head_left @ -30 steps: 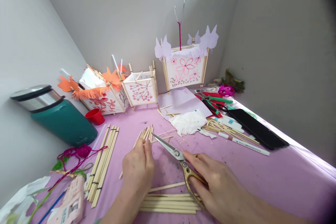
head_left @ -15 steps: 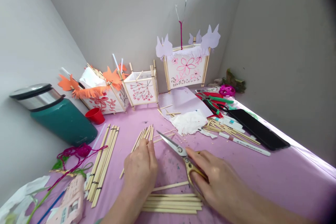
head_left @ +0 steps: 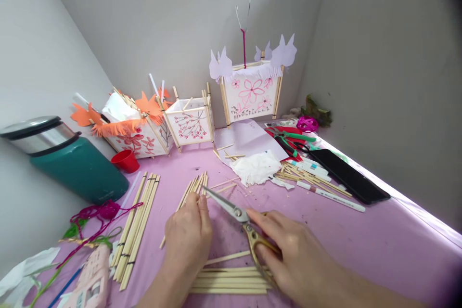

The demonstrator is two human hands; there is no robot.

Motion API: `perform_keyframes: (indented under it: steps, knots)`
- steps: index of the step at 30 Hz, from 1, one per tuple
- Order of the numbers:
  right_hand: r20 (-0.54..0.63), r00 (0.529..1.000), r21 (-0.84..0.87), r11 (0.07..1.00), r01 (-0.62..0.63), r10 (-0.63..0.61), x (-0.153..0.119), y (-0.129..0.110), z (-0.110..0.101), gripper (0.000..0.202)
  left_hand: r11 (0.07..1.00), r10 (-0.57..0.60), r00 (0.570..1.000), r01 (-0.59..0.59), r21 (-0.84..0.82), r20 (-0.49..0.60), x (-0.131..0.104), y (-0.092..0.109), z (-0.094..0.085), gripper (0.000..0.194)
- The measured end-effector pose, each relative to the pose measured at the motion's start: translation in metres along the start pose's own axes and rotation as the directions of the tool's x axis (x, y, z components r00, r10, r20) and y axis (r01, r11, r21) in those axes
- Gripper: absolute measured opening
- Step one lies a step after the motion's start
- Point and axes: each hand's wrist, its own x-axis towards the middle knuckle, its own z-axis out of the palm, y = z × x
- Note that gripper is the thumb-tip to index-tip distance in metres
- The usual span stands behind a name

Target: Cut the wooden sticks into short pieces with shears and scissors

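Note:
Scissors point(head_left: 252, 238) with gold handles are in my right hand point(head_left: 288, 245), its fingers through the loops. Their blades look closed or nearly so, and the tip points up-left to the thin wooden stick point(head_left: 204, 183) at my left hand. My left hand point(head_left: 189, 228) is closed in a pinch around that stick, most of which the fingers hide. Other thin sticks point(head_left: 187, 192) lie just behind and left of this hand. Between my forearms rests a row of longer wooden sticks point(head_left: 231, 281), partly covered by my right hand.
On the left are stick bundles point(head_left: 139, 231) with dark ties, a pink glue gun point(head_left: 90, 281), magenta yarn point(head_left: 108, 209), a red cup point(head_left: 125, 161) and a teal bottle point(head_left: 79, 168). Paper lanterns point(head_left: 189, 125) stand behind. Rightward lie crumpled tissue point(head_left: 254, 167), markers point(head_left: 332, 196), pliers point(head_left: 288, 142) and a phone point(head_left: 350, 175).
The scissors have moved left, bringing their tip to the stick at my left hand. My left hand keeps its closed grip. The whole view has shifted slightly.

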Motion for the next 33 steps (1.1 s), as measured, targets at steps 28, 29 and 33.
perform_keyframes:
  steps: [28,29,33]
  knots:
    - [-0.018,1.0,-0.051,0.998,-0.023,0.022,0.007,0.005,-0.011,0.044,0.997,0.055,0.995,-0.059,-0.041,-0.082,-0.003,0.002,0.003,0.022]
    - [-0.012,1.0,-0.008,1.0,0.012,-0.012,0.006,0.004,-0.011,0.045,0.997,0.063,0.994,-0.067,-0.045,-0.088,-0.003,0.001,0.004,0.021]
    - [-0.016,1.0,0.002,1.0,-0.014,0.014,0.01,0.009,-0.016,0.04,0.994,0.098,0.992,-0.102,-0.048,-0.082,-0.004,0.0,0.005,0.02]
